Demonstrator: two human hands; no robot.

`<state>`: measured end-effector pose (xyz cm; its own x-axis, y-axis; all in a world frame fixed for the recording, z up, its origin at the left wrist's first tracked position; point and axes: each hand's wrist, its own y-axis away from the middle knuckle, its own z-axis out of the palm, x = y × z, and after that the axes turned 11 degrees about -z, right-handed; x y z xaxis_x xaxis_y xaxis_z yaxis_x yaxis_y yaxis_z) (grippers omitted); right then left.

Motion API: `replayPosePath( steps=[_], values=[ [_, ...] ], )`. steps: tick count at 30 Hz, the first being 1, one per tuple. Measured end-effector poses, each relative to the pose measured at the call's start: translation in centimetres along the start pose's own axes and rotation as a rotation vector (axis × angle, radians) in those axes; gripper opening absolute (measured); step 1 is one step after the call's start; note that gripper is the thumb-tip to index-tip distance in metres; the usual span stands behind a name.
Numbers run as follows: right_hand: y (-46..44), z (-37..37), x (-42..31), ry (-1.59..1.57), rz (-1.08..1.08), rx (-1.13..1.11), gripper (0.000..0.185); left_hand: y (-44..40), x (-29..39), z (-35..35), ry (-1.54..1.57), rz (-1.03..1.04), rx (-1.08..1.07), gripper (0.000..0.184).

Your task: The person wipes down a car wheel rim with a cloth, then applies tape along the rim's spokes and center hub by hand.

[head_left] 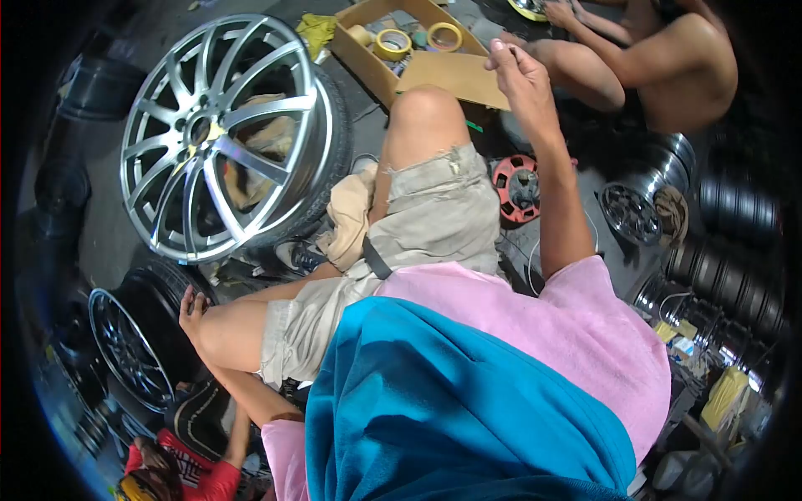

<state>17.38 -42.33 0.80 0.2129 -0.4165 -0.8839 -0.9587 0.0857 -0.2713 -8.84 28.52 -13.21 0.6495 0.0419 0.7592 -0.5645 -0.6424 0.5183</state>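
My left hand [194, 313] rests by my left knee with its fingers apart and nothing in it. My right hand [520, 73] is raised near the cardboard box [365, 63], its fingers curled together; whatever they may hold is too small to make out. A large silver multi-spoke wheel rim [219, 138] leans tilted on a tire in front of me at the left. Inside the box are rolls of yellow tape [393, 44]. A tan cloth [349, 219] lies beside my thigh.
Another person [668, 67] sits at the upper right, and a person in red [188, 463] is at the lower left. A red reel [515, 190] stands right of my knee. Stacked rims [739, 204] line the right side; a dark wheel [129, 346] stands at the left.
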Motion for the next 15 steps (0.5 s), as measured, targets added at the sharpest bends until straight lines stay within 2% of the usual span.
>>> replayPosePath(
  steps=[3,6,10,12,15],
  values=[
    [1.9,-4.4,4.7,0.187,0.046,0.026,0.047,-0.4,1.2,0.0,-0.05,-0.001,-0.061,0.037],
    [5.1,-6.3,7.6,0.542,0.227,-0.103,0.046,-1.3,3.3,-1.6,-0.159,0.036,0.004,0.032],
    [10.7,-6.6,13.1,0.594,0.471,-0.202,0.036,-0.7,8.6,-3.7,-0.192,0.21,0.115,0.029],
    [13.7,-5.8,16.6,0.593,0.58,-0.235,0.033,2.4,13.0,-2.1,-0.261,0.305,0.222,0.031],
    [18.0,-3.7,21.0,0.636,0.527,-0.317,0.029,7.4,18.0,1.9,-0.282,0.428,0.291,0.034]
  ],
)
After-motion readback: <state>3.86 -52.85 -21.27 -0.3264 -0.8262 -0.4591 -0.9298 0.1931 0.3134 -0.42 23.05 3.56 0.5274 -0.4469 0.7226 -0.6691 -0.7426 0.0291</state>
